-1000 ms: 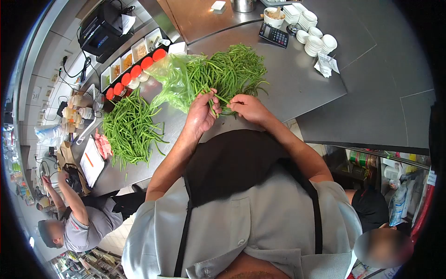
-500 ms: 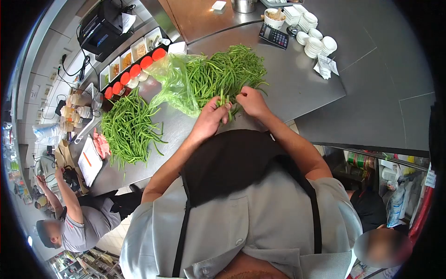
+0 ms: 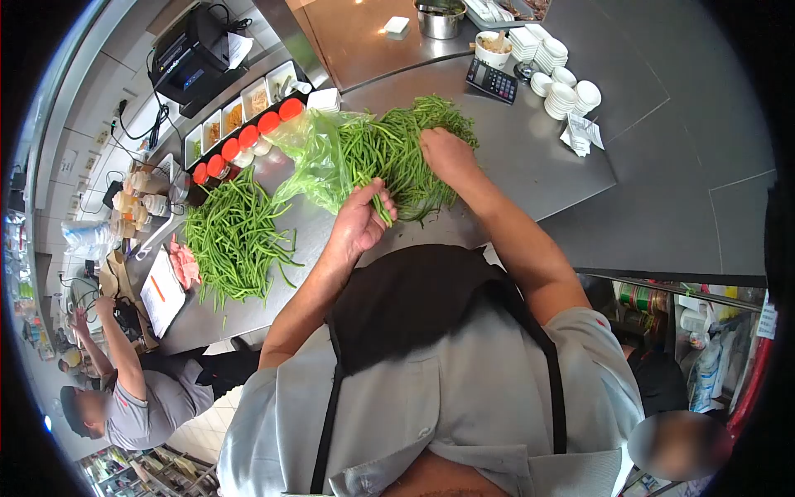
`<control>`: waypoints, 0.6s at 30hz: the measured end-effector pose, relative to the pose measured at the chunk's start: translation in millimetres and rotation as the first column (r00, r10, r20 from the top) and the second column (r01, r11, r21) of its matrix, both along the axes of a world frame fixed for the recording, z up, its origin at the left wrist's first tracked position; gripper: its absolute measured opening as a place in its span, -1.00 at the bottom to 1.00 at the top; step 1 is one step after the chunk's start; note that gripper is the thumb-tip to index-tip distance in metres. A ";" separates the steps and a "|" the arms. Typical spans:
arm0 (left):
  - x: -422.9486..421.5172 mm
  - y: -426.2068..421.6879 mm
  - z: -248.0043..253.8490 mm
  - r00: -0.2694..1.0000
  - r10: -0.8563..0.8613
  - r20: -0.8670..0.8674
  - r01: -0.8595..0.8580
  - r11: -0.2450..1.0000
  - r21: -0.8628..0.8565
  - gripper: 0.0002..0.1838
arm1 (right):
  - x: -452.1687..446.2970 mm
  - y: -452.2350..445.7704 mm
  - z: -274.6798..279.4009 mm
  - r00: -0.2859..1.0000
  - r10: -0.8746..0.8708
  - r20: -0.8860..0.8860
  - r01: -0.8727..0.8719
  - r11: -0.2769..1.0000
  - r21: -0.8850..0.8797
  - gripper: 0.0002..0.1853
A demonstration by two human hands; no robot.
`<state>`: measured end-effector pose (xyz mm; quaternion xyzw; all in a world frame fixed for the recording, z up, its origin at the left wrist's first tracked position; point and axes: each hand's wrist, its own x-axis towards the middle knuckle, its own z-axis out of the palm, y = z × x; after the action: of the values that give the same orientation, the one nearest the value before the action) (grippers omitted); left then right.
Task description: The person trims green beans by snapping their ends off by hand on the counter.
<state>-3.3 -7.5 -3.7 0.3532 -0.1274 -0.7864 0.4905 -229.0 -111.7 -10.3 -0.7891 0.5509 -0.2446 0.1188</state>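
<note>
My left hand [image 3: 364,219] is closed around a small bunch of green beans [image 3: 383,209], palm turned partly up, at the near edge of the larger bean pile [image 3: 397,149]. My right hand [image 3: 449,156] rests over the right side of that pile, fingers curled down among the beans; what they pinch is hidden. A thin green plastic bag [image 3: 319,161] lies against the pile's left side. Further left, a second heap of green beans [image 3: 236,240] is spread on the steel table [image 3: 530,178].
Red-lidded jars [image 3: 269,124] and a row of ingredient trays [image 3: 234,114] line the left back. A calculator [image 3: 491,81], white cup [image 3: 493,50], stacked small dishes [image 3: 561,99] and paper slips [image 3: 581,134] sit back right. A notepad [image 3: 161,290] lies left. One co-worker [image 3: 157,406] stands left, another person right.
My right hand has moved up and away from my left, onto the bean pile. My left hand has shifted slightly left and down, still holding beans. The camera view has shifted a little.
</note>
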 end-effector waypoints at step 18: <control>-61.6 -2.8 21.3 -0.079 0.481 0.873 0.890 0.429 -0.156 -0.81 | -48.1 127.0 2.2 1.000 -0.009 0.011 0.007 0.993 0.119 -0.87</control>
<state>-64.9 -10.2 17.6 0.4511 -0.8648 -0.1672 0.1437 -277.0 15.2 -8.1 -0.7770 0.5669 -0.2163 0.1679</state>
